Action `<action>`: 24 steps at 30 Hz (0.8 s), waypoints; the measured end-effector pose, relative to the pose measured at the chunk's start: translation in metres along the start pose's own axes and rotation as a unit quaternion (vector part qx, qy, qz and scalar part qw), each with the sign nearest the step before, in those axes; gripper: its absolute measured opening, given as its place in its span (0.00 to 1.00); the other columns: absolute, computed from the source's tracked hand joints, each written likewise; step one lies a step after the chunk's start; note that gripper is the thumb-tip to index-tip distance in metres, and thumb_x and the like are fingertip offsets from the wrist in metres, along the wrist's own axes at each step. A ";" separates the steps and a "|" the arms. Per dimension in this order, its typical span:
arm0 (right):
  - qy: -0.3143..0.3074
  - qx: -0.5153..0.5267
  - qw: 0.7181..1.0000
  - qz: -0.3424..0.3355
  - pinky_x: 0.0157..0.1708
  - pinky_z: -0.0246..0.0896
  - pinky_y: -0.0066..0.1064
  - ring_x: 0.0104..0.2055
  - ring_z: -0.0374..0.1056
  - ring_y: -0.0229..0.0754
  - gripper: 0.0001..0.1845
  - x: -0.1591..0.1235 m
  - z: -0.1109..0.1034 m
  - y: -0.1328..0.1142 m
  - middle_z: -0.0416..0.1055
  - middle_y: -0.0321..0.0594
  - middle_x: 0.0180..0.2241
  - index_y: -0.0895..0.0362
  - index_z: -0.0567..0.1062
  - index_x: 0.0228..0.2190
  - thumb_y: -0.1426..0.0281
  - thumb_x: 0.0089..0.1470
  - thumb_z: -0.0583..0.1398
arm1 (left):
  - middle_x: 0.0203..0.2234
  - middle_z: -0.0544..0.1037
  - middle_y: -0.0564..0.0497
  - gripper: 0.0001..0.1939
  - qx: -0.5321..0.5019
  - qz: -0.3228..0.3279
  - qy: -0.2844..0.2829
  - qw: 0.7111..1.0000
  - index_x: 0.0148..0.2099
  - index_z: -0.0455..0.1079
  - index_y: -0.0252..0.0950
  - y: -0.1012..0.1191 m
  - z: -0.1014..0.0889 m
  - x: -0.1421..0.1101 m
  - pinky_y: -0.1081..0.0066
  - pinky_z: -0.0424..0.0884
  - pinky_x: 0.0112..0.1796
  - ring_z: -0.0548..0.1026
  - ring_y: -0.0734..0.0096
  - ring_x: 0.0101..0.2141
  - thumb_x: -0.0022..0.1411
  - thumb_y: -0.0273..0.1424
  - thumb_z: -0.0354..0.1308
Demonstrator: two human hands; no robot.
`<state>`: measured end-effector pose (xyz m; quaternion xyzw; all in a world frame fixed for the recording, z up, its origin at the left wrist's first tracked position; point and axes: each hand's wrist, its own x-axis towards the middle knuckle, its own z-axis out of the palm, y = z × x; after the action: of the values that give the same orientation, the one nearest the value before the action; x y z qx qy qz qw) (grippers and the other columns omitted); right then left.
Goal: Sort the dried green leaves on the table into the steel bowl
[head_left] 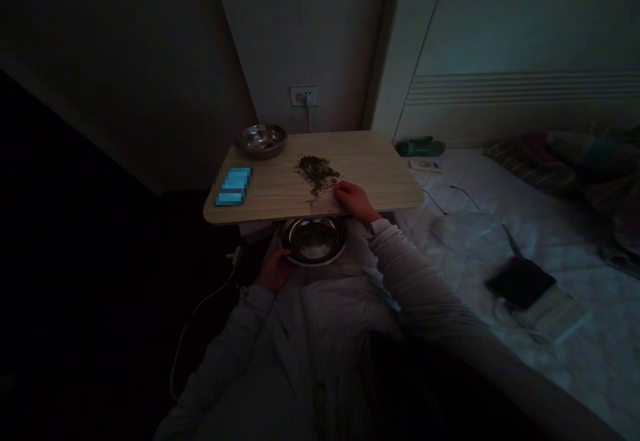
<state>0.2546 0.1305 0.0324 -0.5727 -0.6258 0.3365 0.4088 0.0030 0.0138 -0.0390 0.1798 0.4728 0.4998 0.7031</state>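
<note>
The loose heap of small dark green bits (316, 171) lies on the bench (375, 161) just beyond the fingertips of my right hand (351, 200) and a little to their left. That hand is clearly the nearer one; it rests by the bench's near edge, at the heap's near right side. The heap stretches slantwise, from its far left end down toward those fingers, and a thin trail of stray bits runs toward the edge on their left.

My left hand (274, 270) sits lower, beneath the level of the bench, gripping the lower bowl (325, 248) by its left side with the thumb over the rim. The bowl is mouth up, close against the edge, so its opening lies to the right of my left hand and below and to the left of my right one.

My right fingers are drawn together, but in this dim light I cannot tell whether they pinch anything, nor whether the dark patch inside the lower bowl is more bits or shadow.

Past both hands, to the far left, stands the upper bowl (263, 154), metal too, upright, with a phone (233, 186) (its screen lit blue) on the near side of it, beyond my left hand.
</note>
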 end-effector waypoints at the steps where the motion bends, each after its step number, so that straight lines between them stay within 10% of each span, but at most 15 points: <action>1: -0.001 0.000 1.000 0.002 0.45 0.68 0.37 0.37 0.70 0.45 0.08 0.000 0.000 0.000 0.76 0.33 0.27 0.52 0.78 0.28 0.63 0.52 0.60 | 0.50 0.87 0.49 0.35 -0.001 0.000 -0.001 1.000 0.62 0.78 0.43 0.000 0.000 0.000 0.59 0.84 0.48 0.83 0.53 0.52 0.51 0.21 0.67; 24: 0.046 -0.003 0.999 0.001 0.54 0.70 0.43 0.42 0.74 0.48 0.09 0.013 0.004 0.012 0.80 0.37 0.33 0.52 0.81 0.37 0.64 0.56 0.61 | 0.53 0.86 0.48 0.37 -0.006 -0.005 0.000 1.000 0.64 0.76 0.44 -0.002 -0.001 0.001 0.58 0.84 0.48 0.84 0.53 0.51 0.51 0.21 0.66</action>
<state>0.2558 0.1446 0.0213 -0.5891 -0.6068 0.3083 0.4356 0.0035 0.0138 -0.0409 0.1732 0.4710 0.4989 0.7066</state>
